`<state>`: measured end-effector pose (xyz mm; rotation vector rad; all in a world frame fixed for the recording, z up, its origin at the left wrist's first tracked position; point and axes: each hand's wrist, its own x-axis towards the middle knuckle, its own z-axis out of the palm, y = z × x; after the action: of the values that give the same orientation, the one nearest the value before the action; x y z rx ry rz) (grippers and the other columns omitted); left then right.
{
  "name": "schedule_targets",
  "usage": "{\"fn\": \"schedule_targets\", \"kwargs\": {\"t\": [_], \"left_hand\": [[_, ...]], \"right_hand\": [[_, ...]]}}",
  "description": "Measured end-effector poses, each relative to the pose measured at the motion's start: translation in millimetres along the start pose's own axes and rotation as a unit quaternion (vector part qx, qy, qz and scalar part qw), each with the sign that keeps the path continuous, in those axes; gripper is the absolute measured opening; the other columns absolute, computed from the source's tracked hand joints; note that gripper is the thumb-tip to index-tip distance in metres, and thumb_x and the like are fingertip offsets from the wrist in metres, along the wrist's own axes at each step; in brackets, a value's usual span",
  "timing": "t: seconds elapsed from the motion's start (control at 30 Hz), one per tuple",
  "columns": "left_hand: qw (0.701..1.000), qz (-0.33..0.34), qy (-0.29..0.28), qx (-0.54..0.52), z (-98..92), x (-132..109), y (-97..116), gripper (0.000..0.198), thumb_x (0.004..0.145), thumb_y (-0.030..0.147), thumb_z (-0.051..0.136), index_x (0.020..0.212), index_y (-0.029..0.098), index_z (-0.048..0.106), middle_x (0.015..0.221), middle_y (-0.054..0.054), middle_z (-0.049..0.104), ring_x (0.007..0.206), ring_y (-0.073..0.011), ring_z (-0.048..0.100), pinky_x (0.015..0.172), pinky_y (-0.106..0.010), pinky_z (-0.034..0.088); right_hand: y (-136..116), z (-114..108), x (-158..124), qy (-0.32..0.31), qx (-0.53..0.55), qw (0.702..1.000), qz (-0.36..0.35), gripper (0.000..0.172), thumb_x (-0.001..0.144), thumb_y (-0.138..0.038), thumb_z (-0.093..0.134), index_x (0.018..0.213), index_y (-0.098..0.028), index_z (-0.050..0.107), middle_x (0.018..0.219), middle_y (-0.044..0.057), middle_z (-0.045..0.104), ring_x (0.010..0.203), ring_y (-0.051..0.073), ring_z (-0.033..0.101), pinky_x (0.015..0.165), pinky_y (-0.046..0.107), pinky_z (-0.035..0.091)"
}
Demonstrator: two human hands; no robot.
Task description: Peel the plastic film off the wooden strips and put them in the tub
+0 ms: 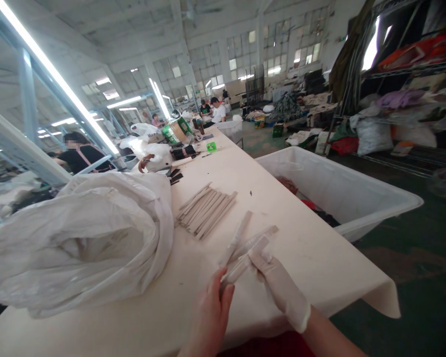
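Pale-covered worktable (319,267), running away toward 12 o'clock in a large workshop under tube lights (55,74). Clock positions are taken from the hands. Item under handling: one flat beige strip (239,268), held above the near part of the table. Its long axis lies obliquely, near end toward 7 o'clock, far end toward 1 to 2 o'clock. Left hand (213,300), bare: thumb and fingers closed around the near end. Right hand (275,277), in a whitish glove: fingers pinched on the strip farther along. Blur and the fingers partly hide the item, so a second layer in the grip cannot be ruled out.

Just beyond, a second strip (238,235) points to 1 o'clock; a third strip (271,231) points nearer 2 o'clock. At 11 o'clock, a stack of strips (210,210) lies side by side, most aligned toward 1 o'clock. At 9 to 10 o'clock: a large whitish sack (107,238), mouth gaping. At 2 o'clock, beside the table: a white bin (371,191) containing dark and red material. Farther out, a co-worker in a dark top (87,156) at 10 o'clock; a person in white (218,114) near 12 o'clock.
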<state>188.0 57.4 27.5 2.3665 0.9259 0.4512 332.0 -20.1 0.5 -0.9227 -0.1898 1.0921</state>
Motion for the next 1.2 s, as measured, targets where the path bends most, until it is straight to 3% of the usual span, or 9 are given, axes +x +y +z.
{"fn": "schedule_targets", "kwargs": {"t": [0.17, 0.33, 0.47, 0.73, 0.87, 0.97, 1.07, 1.13, 1.2], "left_hand": [[0.999, -0.040, -0.011, -0.028, 11.5, 3, 2, 0.047, 0.092, 0.040, 0.029, 0.121, 0.014, 0.056, 0.086, -0.010, 0.071, 0.081, -0.0249, 0.068, 0.073, -0.037, 0.053], [0.999, -0.037, 0.000, -0.030, 19.2, 5, -3, 0.045, 0.090, 0.044, 0.035, 0.114, 0.014, 0.059, 0.074, -0.007, 0.068, 0.070, -0.0220, 0.065, 0.067, -0.033, 0.050], [0.999, -0.029, 0.007, -0.026, 23.8, 11, 0, 0.042, 0.091, 0.043, 0.033, 0.109, 0.016, 0.059, 0.065, -0.002, 0.063, 0.064, -0.0209, 0.063, 0.060, -0.030, 0.046], [1.000, -0.016, 0.010, -0.011, 37.4, 10, -1, 0.034, 0.093, 0.041, 0.035, 0.096, 0.018, 0.060, 0.073, -0.005, 0.067, 0.070, -0.0213, 0.065, 0.063, -0.031, 0.046], [1.000, -0.012, -0.003, 0.014, 50.6, 40, 14, 0.029, 0.095, 0.034, 0.037, 0.098, 0.017, 0.060, 0.077, -0.006, 0.068, 0.074, -0.0213, 0.065, 0.065, -0.031, 0.046], [0.998, -0.010, -0.007, 0.056, 52.8, 69, 22, 0.026, 0.095, 0.030, 0.039, 0.100, 0.015, 0.061, 0.082, -0.007, 0.069, 0.078, -0.0216, 0.066, 0.068, -0.031, 0.047], [0.994, 0.045, 0.015, 0.098, 49.9, 84, 31, 0.021, 0.091, 0.026, 0.049, 0.100, 0.014, 0.064, 0.098, -0.012, 0.067, 0.094, -0.0242, 0.063, 0.081, -0.036, 0.046], [0.994, 0.089, 0.015, 0.069, 49.4, 80, 38, 0.021, 0.089, 0.029, 0.052, 0.099, 0.015, 0.065, 0.104, -0.011, 0.066, 0.101, -0.0250, 0.059, 0.088, -0.039, 0.044], [0.996, 0.083, -0.044, -0.015, 52.8, 71, 44, 0.024, 0.086, 0.035, 0.055, 0.098, 0.016, 0.064, 0.097, -0.008, 0.067, 0.093, -0.0224, 0.061, 0.082, -0.035, 0.047]], "right_hand": [[15, 8, -17, -0.016, -0.087, 0.996, 0.020, 0.044, 0.061, -0.059, 0.078, 0.055, -0.018, 0.062, 0.043, -0.001, 0.051, 0.040, 0.011, 0.041, 0.043, 0.026, 0.031], [3, -2, -15, 0.036, 0.031, 0.999, -0.005, 0.040, 0.078, -0.060, 0.061, 0.090, -0.023, 0.070, 0.063, 0.002, 0.065, 0.059, 0.020, 0.060, 0.058, 0.031, 0.046], [12, 1, -12, 0.015, 0.090, 0.996, 0.015, 0.034, 0.070, -0.047, 0.075, 0.091, -0.021, 0.070, 0.066, 0.002, 0.067, 0.064, 0.022, 0.063, 0.059, 0.031, 0.049], [11, -9, -8, 0.041, 0.100, 0.994, -0.005, 0.039, 0.073, -0.054, 0.071, 0.095, -0.023, 0.068, 0.065, 0.001, 0.066, 0.063, 0.020, 0.063, 0.057, 0.029, 0.048], [17, -14, 0, 0.057, 0.067, 0.996, -0.033, 0.036, 0.073, -0.054, 0.069, 0.085, -0.020, 0.067, 0.064, 0.001, 0.064, 0.060, 0.020, 0.061, 0.056, 0.029, 0.048], [6, -35, 9, 0.109, 0.062, 0.990, -0.065, 0.031, 0.075, -0.052, 0.067, 0.075, -0.021, 0.064, 0.060, -0.001, 0.061, 0.055, 0.017, 0.057, 0.053, 0.028, 0.048], [-12, -52, 18, 0.102, 0.095, 0.986, -0.093, 0.025, 0.070, -0.045, 0.071, 0.073, -0.022, 0.063, 0.059, -0.003, 0.058, 0.053, 0.014, 0.054, 0.052, 0.026, 0.047], [-20, -54, 21, 0.084, 0.105, 0.986, -0.102, 0.026, 0.065, -0.044, 0.074, 0.074, -0.022, 0.063, 0.061, -0.003, 0.059, 0.057, 0.015, 0.056, 0.054, 0.027, 0.047], [-22, -49, 23, 0.085, 0.098, 0.986, -0.106, 0.029, 0.064, -0.048, 0.074, 0.075, -0.022, 0.064, 0.066, -0.001, 0.062, 0.064, 0.018, 0.059, 0.058, 0.029, 0.048]]}}
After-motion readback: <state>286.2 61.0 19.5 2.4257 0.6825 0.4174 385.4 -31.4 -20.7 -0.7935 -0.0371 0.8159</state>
